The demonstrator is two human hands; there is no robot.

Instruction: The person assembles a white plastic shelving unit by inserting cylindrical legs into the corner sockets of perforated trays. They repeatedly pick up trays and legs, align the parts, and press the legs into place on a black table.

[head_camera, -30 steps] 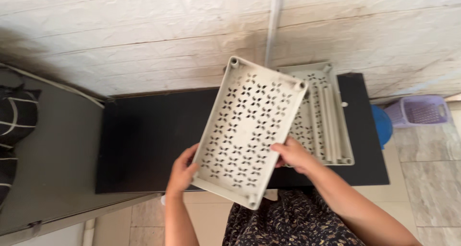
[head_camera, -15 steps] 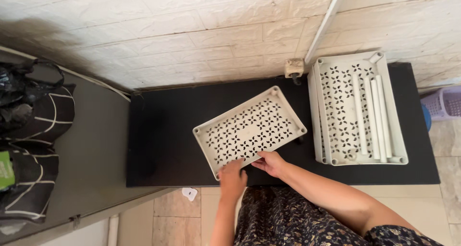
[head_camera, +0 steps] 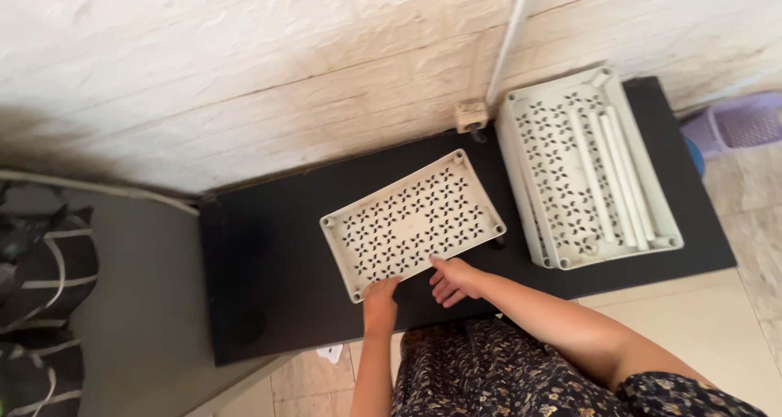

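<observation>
White perforated plastic tray [head_camera: 412, 223] with star-shaped cut-outs, flat and askew on black table [head_camera: 269, 278]; left hand [head_camera: 380, 300] and right hand [head_camera: 453, 280] open-fingered, touching near edge, gripping nothing.

Bright, even daylight, sharp focus; dark shadow smudge on the wall left of the black table [head_camera: 269, 303]; no glare.

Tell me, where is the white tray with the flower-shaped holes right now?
In the head view, the white tray lies flat on the black table, mid-frame, left of the stacked trays. The left hand and right hand touch its near edge.
</observation>
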